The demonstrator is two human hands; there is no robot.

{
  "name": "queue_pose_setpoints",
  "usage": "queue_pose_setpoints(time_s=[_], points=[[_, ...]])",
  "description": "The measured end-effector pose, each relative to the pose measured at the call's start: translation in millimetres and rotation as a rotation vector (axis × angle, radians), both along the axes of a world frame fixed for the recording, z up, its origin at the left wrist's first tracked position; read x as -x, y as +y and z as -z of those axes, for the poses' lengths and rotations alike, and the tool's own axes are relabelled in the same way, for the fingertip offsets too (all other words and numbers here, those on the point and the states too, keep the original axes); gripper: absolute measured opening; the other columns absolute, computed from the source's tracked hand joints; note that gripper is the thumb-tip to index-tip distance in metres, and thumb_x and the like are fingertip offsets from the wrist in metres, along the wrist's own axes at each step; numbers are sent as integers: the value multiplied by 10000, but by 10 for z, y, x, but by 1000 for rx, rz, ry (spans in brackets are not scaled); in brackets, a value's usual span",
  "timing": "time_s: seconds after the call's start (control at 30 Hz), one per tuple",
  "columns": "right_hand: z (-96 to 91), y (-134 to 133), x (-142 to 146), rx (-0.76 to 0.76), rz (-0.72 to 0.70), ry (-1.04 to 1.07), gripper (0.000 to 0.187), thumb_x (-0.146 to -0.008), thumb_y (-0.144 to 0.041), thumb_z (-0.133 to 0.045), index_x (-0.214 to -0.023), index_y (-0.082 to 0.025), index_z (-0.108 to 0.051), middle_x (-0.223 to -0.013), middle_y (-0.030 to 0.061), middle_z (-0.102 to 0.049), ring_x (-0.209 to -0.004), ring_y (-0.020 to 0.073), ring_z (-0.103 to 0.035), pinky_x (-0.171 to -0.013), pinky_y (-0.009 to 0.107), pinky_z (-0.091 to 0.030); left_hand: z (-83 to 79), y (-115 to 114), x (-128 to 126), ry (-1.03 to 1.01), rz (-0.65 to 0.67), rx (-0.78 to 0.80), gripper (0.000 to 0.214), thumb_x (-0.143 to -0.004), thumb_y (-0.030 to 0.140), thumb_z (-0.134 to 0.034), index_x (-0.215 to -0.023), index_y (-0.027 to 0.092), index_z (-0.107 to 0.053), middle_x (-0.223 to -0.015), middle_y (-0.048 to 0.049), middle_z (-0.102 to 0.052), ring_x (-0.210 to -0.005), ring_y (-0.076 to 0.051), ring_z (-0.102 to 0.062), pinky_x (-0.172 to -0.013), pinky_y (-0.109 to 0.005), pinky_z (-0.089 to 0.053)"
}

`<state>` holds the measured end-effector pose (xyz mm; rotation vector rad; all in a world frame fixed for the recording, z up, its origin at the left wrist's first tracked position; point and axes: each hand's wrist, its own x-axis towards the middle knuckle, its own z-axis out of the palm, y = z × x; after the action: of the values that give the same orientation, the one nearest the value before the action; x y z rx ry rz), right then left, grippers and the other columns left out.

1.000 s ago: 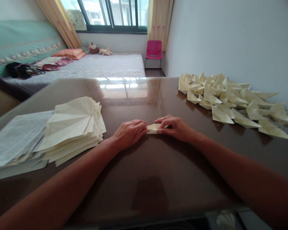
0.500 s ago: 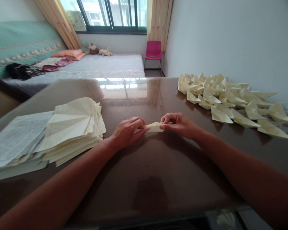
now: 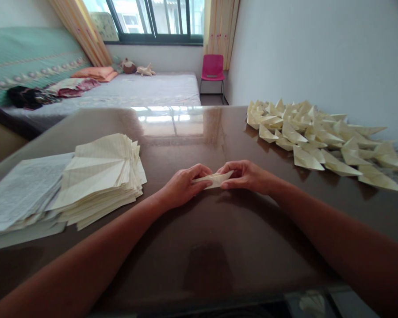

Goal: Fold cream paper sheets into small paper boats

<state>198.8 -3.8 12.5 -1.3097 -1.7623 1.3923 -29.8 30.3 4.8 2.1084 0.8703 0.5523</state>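
Observation:
A small cream paper boat [image 3: 216,180] is held between my two hands over the middle of the table. My left hand [image 3: 188,184] grips its left end, thumb on the near side and fingers behind. My right hand [image 3: 246,176] has its thumb at the near right side, with its fingers curled behind the paper. The boat's right tip points up between the right thumb and fingers. Part of the paper's far side is hidden by my fingers.
A thick stack of creased cream paper sheets [image 3: 96,170] lies at the left, beside printed pages [image 3: 23,190]. Many folded paper boats [image 3: 307,157] are heaped at the right on the glossy brown table [image 3: 172,247]. A bed [image 3: 152,90] and pink chair [image 3: 212,68] stand beyond.
My hands have come slightly closer together. The right fingers have moved left behind the paper, and the flat strip now shows a boat shape with a raised right tip.

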Motion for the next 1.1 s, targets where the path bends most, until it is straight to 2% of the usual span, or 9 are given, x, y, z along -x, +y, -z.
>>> queue_pose_setpoints(time_s=[0.07, 0.17, 0.27, 0.37, 0.6, 0.73, 0.9, 1.1], points=[[-18, -22, -5, 2, -10, -97, 405, -673, -443, -760, -939, -167, -629, -607, -39, -615, -506, 96, -495, -457, 195, -328, 14, 2, 6, 6, 3, -33, 242, -866, 371, -541, -1012, 185, -591, -790, 27, -639, -600, -87, -522, -574, -186, -422], [-24, -59, 17, -110, -1, -233, 344, -677, -398, -764, -909, -169, -652, -519, -57, -579, -457, 87, -489, -445, 187, -323, 42, 14, 11, 51, 17, -74, 229, -862, 393, -554, -899, 173, -606, -681, 42, -582, -575, -83, -479, -548, -181, -382], [-6, -66, 34, -97, -20, -224, 290, -703, -379, -744, -881, -168, -654, -510, -48, -594, -444, 95, -524, -448, 187, -340, 65, 33, 7, 67, 18, -69, 268, -856, 419, -564, -846, 157, -623, -687, 27, -596, -572, -86, -489, -542, -186, -377], [15, -46, 26, -85, -27, -182, 221, -737, -367, -702, -775, -156, -645, -548, -14, -629, -485, 104, -550, -463, 188, -344, 71, 39, -3, 71, 23, -77, 281, -853, 423, -569, -810, 151, -623, -701, 15, -612, -577, -92, -510, -544, -191, -383], [-3, 14, -40, -131, -47, -246, 273, -732, -404, -687, -685, -138, -654, -566, -20, -583, -515, 85, -454, -463, 197, -297, 80, 33, -1, 38, 41, -203, 295, -862, 375, -578, -671, 157, -521, -755, 6, -611, -614, -85, -495, -576, -194, -378], [1, 31, -48, -129, -2, -187, 307, -748, -434, -667, -739, -127, -662, -590, -28, -544, -535, 84, -423, -468, 203, -296, 89, 40, 12, -34, 22, -265, 345, -873, 375, -576, -634, 162, -451, -793, -4, -608, -647, -88, -491, -603, -204, -376], [4, 22, 15, -126, 111, -95, 297, -708, -412, -706, -681, -138, -595, -556, -41, -512, -507, 75, -402, -451, 205, -277, 82, 33, -1, -95, 3, -267, 371, -877, 368, -576, -617, 164, -406, -820, -9, -608, -649, -84, -485, -599, -206, -369], [6, 13, 62, -92, 177, 66, 328, -669, -362, -751, -723, -179, -484, -607, -35, -585, -514, 88, -479, -443, 192, -312, 74, 23, -28, -118, -64, -196, 350, -845, 366, -599, -614, 159, -437, -757, 10, -602, -634, -81, -482, -575, -195, -372]])
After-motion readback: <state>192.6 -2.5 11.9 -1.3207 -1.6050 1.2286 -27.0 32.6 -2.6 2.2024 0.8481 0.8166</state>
